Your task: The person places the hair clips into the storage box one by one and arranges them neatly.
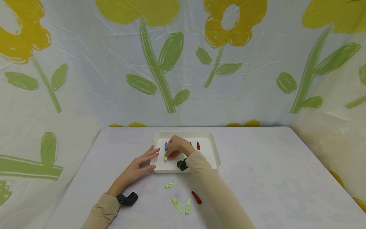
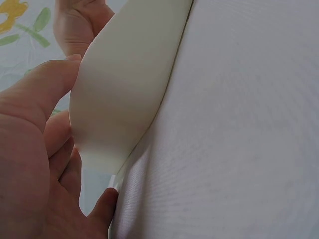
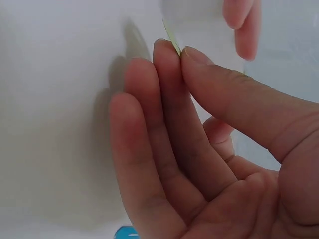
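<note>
Between thumb and index fingertip, my right hand (image 1: 178, 147) pinches a light green snap hair clip (image 3: 172, 37) over the white tray (image 1: 216, 156). In the head view this clip (image 1: 165, 158) shows just below the fingertips. My left hand (image 1: 140, 167) rests with spread fingers against the tray's left edge; in the left wrist view its thumb (image 2: 60, 79) touches the rim. A blue hair clip (image 1: 166, 146) lies in the tray beside the right hand. Farther right in the tray is a red hair clip (image 1: 198, 146), with another red piece partly hidden by the right hand.
On the white table (image 1: 257, 178) in front of the tray lie a green clip (image 1: 171, 184), two more green clips (image 1: 177, 205) and a red clip (image 1: 196, 197). The right forearm passes close by the red one. A flower-printed curtain (image 1: 114, 63) stands behind the table.
</note>
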Demonstrator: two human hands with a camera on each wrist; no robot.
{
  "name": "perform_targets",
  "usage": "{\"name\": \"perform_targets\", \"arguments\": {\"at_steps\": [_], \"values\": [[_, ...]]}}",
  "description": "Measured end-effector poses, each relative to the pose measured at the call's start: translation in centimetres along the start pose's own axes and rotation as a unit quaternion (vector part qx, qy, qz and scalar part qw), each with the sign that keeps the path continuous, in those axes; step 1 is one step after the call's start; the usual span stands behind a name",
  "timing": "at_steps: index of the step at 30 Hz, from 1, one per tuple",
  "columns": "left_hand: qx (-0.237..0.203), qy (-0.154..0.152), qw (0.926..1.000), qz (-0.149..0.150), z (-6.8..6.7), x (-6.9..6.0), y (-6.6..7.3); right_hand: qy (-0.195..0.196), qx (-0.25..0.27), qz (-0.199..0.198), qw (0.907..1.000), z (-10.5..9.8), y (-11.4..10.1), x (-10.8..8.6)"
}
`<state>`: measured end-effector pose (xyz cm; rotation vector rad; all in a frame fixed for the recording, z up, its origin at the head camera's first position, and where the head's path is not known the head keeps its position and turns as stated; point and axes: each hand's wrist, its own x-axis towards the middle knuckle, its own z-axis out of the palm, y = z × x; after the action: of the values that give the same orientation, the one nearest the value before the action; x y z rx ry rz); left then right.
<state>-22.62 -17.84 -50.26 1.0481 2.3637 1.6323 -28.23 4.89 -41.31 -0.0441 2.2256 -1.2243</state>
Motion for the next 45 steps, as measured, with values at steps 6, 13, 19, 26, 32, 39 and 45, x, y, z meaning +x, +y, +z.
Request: {"name": "perform_targets", "arguments": {"at_steps": [6, 13, 19, 26, 32, 39, 45], "values": [[-0.002, 0.002, 1.0000, 0.005, 0.0, -0.1, -0.2, 0.003, -0.007, 0.010, 0.9999, 0.4, 0.2, 0.3], [-0.003, 0.005, 1.0000, -0.002, 0.0, 0.0, 0.0, 0.005, -0.027, 0.010, 0.9996, 0.6, 0.4, 0.7], [-0.006, 0.003, 1.0000, -0.002, 0.0, -0.1, 0.1, 0.011, -0.049, 0.022, 0.9985, 0.9, 0.2, 0.5], [0.000, 0.004, 1.0000, 0.002, 0.0, 0.0, 0.0, 0.034, -0.073, 0.051, 0.9954, 1.3, 0.1, 0.5], [-0.001, -0.001, 1.0000, 0.005, 0.0, 0.0, 0.1, 0.037, -0.061, 0.057, 0.9958, 1.4, 0.1, 0.3], [0.002, -0.003, 1.0000, 0.007, 0.0, 0.1, 0.0, 0.032, -0.047, 0.051, 0.9970, 1.3, 0.3, 0.1], [0.005, -0.001, 1.0000, 0.005, 0.0, 0.0, -0.2, 0.041, -0.060, 0.045, 0.9964, 0.8, 0.4, -0.1]]}}
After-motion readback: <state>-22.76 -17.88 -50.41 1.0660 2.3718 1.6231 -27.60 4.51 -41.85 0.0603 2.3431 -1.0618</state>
